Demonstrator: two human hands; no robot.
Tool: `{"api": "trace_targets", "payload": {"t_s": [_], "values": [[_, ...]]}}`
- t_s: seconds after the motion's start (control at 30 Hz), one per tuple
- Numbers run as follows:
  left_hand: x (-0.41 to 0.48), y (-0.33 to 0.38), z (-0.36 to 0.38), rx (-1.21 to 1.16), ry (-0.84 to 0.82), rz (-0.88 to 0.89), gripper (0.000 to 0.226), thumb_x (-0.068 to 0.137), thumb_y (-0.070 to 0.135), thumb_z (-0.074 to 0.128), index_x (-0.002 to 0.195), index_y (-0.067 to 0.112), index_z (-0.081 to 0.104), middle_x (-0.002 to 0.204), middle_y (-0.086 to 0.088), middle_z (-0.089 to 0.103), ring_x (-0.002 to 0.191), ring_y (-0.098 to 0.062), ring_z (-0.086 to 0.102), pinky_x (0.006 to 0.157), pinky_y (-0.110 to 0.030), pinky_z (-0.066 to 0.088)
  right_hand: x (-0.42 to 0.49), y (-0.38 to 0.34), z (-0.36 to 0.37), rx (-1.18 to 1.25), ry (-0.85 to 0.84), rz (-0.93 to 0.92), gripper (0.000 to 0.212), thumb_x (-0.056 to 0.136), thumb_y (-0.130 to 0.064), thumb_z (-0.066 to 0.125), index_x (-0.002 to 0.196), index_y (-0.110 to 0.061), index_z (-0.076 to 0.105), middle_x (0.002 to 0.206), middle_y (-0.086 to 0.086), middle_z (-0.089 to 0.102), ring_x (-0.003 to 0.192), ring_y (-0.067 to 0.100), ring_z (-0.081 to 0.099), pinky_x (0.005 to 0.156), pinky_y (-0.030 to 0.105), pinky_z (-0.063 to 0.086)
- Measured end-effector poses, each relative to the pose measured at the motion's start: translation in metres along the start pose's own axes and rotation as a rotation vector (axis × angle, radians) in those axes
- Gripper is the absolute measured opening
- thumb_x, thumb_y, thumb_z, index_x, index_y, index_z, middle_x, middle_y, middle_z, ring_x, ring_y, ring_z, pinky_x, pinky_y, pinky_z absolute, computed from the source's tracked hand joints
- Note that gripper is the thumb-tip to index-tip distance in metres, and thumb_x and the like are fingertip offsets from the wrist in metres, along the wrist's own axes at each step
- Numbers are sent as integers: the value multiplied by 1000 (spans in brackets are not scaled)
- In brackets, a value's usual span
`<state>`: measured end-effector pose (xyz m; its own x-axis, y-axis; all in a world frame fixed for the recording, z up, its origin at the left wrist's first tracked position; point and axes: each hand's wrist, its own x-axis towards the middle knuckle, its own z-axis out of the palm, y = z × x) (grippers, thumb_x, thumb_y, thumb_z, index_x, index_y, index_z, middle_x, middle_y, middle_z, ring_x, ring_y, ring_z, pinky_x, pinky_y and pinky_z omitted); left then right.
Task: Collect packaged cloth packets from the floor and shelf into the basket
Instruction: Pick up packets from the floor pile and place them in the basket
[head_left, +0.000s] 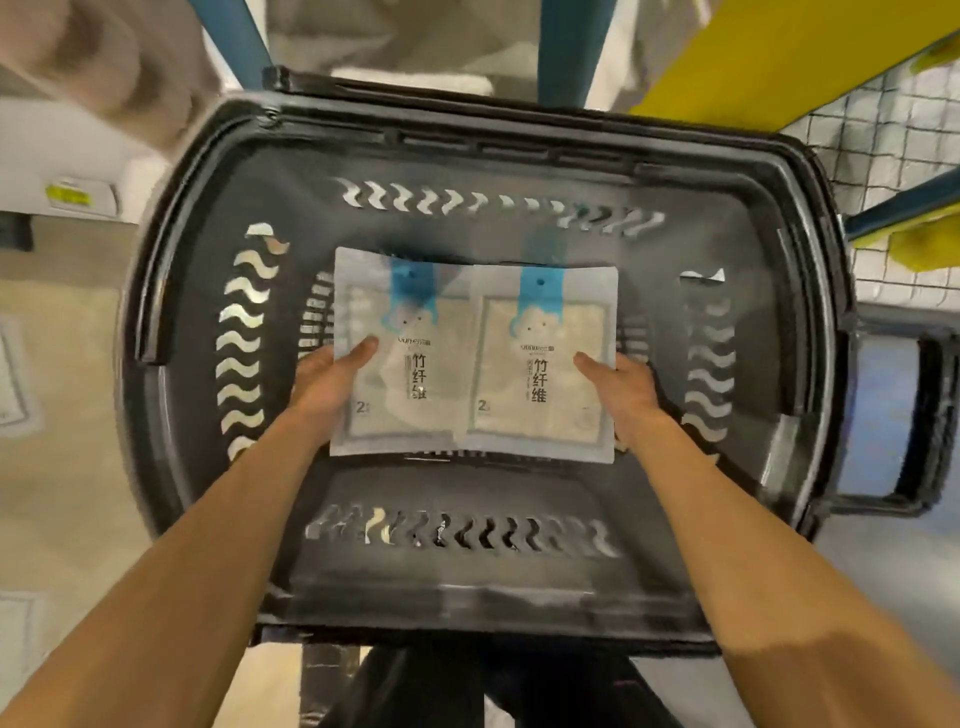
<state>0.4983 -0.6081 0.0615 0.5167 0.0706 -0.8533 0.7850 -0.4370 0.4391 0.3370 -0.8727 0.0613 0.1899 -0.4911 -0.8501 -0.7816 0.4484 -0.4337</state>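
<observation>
A black plastic basket (519, 150) with wavy slots fills the view below me. Two flat cloth packets lie side by side inside it, each white with a blue tab and black characters. My left hand (324, 382) grips the left packet (410, 395) at its left edge, thumb on top. My right hand (623, 387) grips the right packet (540, 364) at its right edge, thumb on top. The two packets touch or slightly overlap in the middle. Whether they rest on the basket floor I cannot tell.
The basket's handle (904, 426) folds out to the right. Blue shelf posts (566, 47) and a yellow beam (769, 57) stand behind it, with a wire mesh shelf (893, 135) at the right. Pale floor (62, 415) lies to the left.
</observation>
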Motion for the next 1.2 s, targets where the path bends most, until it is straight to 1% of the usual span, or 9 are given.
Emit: {"api": "trace_targets", "payload": {"t_s": [0.13, 0.23, 0.4, 0.57, 0.7, 0.77, 0.87, 1.03, 1.2], "values": [[21, -12, 7, 68, 43, 35, 55, 79, 56, 77, 119, 21, 63, 113, 5, 66, 102, -15, 62, 87, -26, 46, 23, 16, 6, -82, 74, -40, 28, 88, -20, 76, 113, -12, 68, 111, 7, 71, 95, 23, 69, 84, 36, 57], [36, -22, 5, 75, 62, 32, 44, 89, 40, 75, 126, 18, 66, 115, -3, 69, 101, -22, 65, 73, -25, 48, 31, 21, 10, -162, 145, -64, 35, 86, -22, 77, 117, -8, 67, 112, 6, 70, 95, 23, 66, 82, 31, 52], [44, -20, 8, 149, 69, 2, 54, 83, 48, 78, 128, 22, 63, 118, -7, 69, 103, -29, 66, 75, -34, 53, 43, 27, 11, -282, 227, -68, 43, 87, -31, 75, 122, -9, 63, 118, 9, 67, 105, 28, 64, 86, 33, 50], [45, -14, 11, 309, 90, -27, 70, 83, 60, 71, 137, 17, 55, 132, -10, 61, 120, -32, 57, 104, -47, 47, 42, 33, 15, -273, 200, -42, 44, 91, -29, 70, 127, -8, 58, 122, 11, 65, 111, 31, 63, 90, 39, 52], [26, 1, 11, 399, 139, 0, 62, 91, 47, 69, 138, 11, 50, 128, -8, 60, 115, -28, 58, 89, -35, 45, 14, 22, 12, -418, 190, -53, 45, 94, -23, 64, 131, -3, 47, 126, 15, 62, 114, 36, 60, 88, 38, 49], [6, 10, 6, 473, 135, 59, 60, 95, 40, 66, 141, 8, 47, 135, -15, 58, 123, -34, 56, 99, -39, 47, -6, 10, 9, -538, 171, -82, 47, 95, -20, 63, 134, -2, 44, 130, 16, 59, 117, 36, 58, 90, 39, 49], [-32, 27, -6, 637, 56, 235, 47, 96, 30, 64, 132, 3, 52, 124, -20, 63, 116, -37, 60, 98, -44, 49, -44, -17, 5, -726, 94, -171, 45, 94, -18, 63, 133, -3, 49, 134, 17, 53, 124, 36, 53, 98, 40, 45], [-124, 78, -41, 1045, 57, 454, 48, 97, 37, 55, 138, 12, 47, 131, -18, 55, 123, -42, 50, 100, -54, 44, -139, -93, 14, -1091, -39, -461, 44, 96, -24, 59, 137, -12, 52, 141, 13, 43, 129, 32, 42, 104, 39, 39], [-234, 131, -104, 1119, 80, 531, 44, 97, 37, 50, 136, 17, 50, 133, -12, 55, 125, -36, 48, 101, -50, 39, -246, -178, 22, -1284, -83, -706, 44, 98, -28, 56, 139, -13, 49, 140, 13, 44, 129, 34, 40, 101, 46, 40]]}}
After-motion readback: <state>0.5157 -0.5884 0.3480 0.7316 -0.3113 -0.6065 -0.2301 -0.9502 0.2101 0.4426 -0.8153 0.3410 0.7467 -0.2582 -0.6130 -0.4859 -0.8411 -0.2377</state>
